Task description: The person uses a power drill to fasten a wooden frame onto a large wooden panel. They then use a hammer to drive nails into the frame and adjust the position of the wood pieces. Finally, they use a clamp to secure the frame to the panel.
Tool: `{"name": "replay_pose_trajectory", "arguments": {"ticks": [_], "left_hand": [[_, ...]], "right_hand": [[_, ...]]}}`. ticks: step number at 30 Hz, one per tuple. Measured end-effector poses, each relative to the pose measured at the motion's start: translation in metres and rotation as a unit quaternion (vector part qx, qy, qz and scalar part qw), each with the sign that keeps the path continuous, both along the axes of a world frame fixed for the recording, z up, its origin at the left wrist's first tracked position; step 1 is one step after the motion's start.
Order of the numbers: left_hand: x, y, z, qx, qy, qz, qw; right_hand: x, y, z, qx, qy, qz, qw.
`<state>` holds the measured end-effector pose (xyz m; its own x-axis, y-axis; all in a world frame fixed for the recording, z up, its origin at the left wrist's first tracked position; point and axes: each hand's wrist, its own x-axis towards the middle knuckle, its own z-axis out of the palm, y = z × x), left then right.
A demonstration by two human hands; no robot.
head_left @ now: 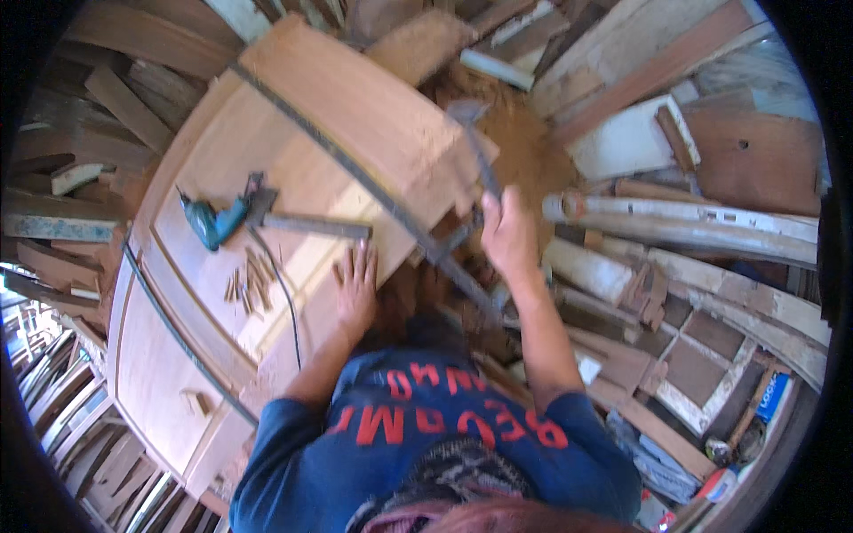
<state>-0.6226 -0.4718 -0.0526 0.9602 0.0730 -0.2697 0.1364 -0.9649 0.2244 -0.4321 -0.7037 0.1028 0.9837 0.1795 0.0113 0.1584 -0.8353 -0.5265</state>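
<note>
A large pale wooden door panel (302, 147) lies in front of me, crossed by a long dark metal clamp bar (333, 151). My left hand (357, 289) rests flat on the panel's near edge, fingers spread. Close to its fingertips ends the long grey handle of a dark-headed tool (315, 226). My right hand (508, 235) is closed round the handle of a hammer (480, 147), blurred, beside the panel's right end. A teal power drill (211, 222) lies on the panel with its cord trailing toward me. Several small wooden pegs (253, 280) are scattered near the drill.
A second clamp bar (182, 342) crosses the panel's left part, near a small wood block (195, 402). Stacked boards and offcuts surround the panel. To the right lie a long whitish metal-like length (675, 213), a white-edged wooden frame (702, 364) and a blue box (774, 397).
</note>
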Motion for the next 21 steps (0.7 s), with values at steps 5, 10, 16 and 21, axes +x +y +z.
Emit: {"name": "replay_pose_trajectory", "arguments": {"ticks": [5, 10, 16, 21], "left_hand": [[0.000, -0.001, -0.014, 0.013, -0.052, -0.007, 0.999], [0.012, 0.002, -0.006, 0.014, -0.055, -0.006, 0.998], [-0.003, -0.002, -0.002, -0.016, -0.032, 0.012, 0.999], [0.007, -0.007, -0.003, -0.001, -0.042, -0.006, 0.999]], "right_hand": [[-0.016, -0.022, -0.051, 0.286, -0.201, -0.005, 0.937], [0.007, -0.024, -0.096, -0.011, 0.059, -0.063, 0.996], [-0.019, -0.006, -0.007, 0.176, -0.146, -0.062, 0.972], [0.012, -0.035, -0.096, -0.041, 0.104, -0.049, 0.993]]}}
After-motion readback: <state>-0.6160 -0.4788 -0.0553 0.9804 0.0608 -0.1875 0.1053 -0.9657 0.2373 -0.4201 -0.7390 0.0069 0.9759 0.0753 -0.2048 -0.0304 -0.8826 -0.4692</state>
